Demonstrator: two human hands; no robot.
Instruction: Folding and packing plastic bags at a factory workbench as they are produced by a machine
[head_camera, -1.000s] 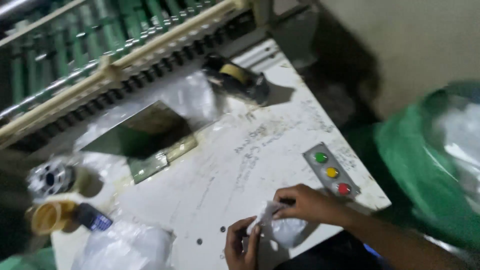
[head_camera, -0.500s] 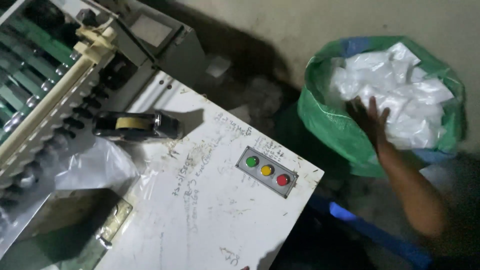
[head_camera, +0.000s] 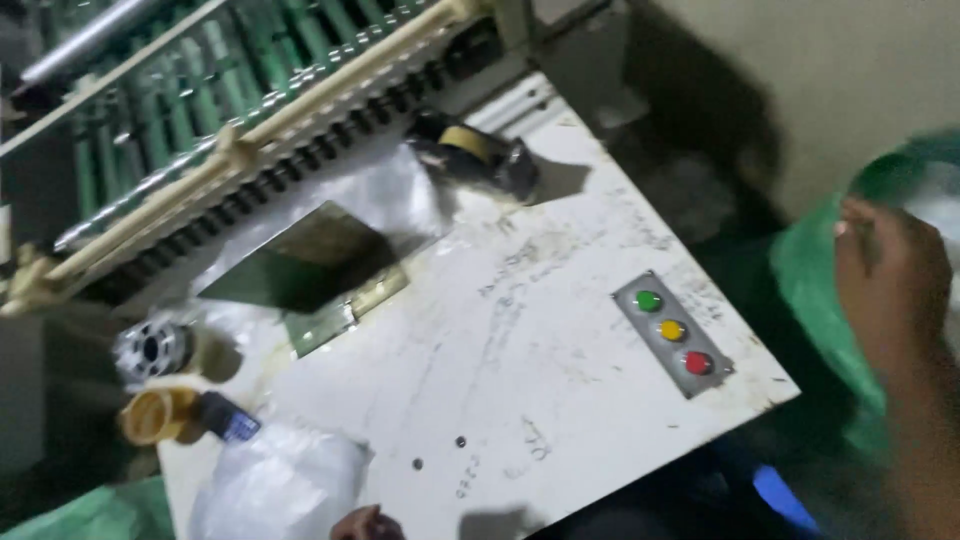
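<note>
My right hand hangs blurred at the right edge, in front of the green sack beside the table, with nothing visible in it. Only the knuckles of my left hand show at the bottom edge, next to a heap of clear plastic bags on the white machine table. What the left hand grips, if anything, is hidden below the frame.
A grey panel with green, yellow and red buttons sits near the table's right corner. A black tape dispenser stands at the far edge, tape rolls at the left. A roller conveyor runs behind, and a hinged opening lies below it.
The view has swung back from the sack to the table. My right hand has come away from the white packets in the sack and moved back toward the table.
</note>
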